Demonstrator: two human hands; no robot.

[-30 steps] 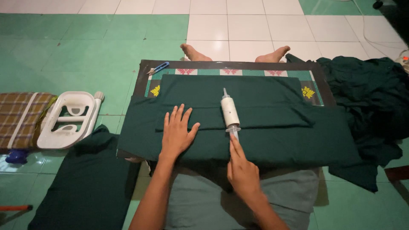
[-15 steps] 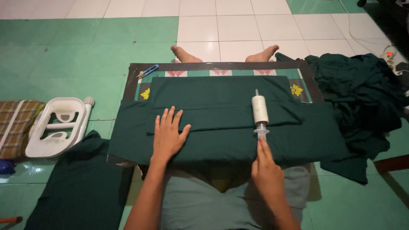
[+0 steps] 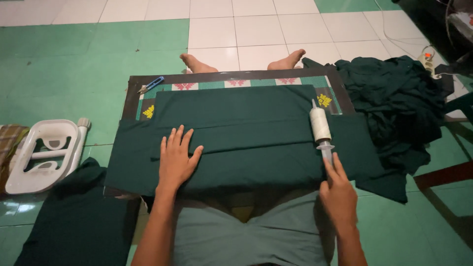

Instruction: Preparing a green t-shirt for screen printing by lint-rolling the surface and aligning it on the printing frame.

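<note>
A dark green folded cloth (image 3: 236, 133) lies spread over a low board (image 3: 132, 93) with a patterned mat across my lap. My left hand (image 3: 176, 160) presses flat on the cloth's left part, fingers apart. My right hand (image 3: 337, 189) grips the handle of a white roller tool (image 3: 320, 125) that rests on the cloth's right part, its cylinder pointing away from me.
A heap of dark green fabric (image 3: 394, 106) lies right of the board. More green cloth (image 3: 74, 221) sits on the floor at lower left. A white plastic rack (image 3: 42, 155) lies to the left. Small blue snips (image 3: 152, 84) rest on the board's far left corner. My bare feet (image 3: 241, 61) show beyond the board.
My right hand has slid the white roller tool rightwards across the cloth. My left hand has stayed flat on the cloth's left part.
</note>
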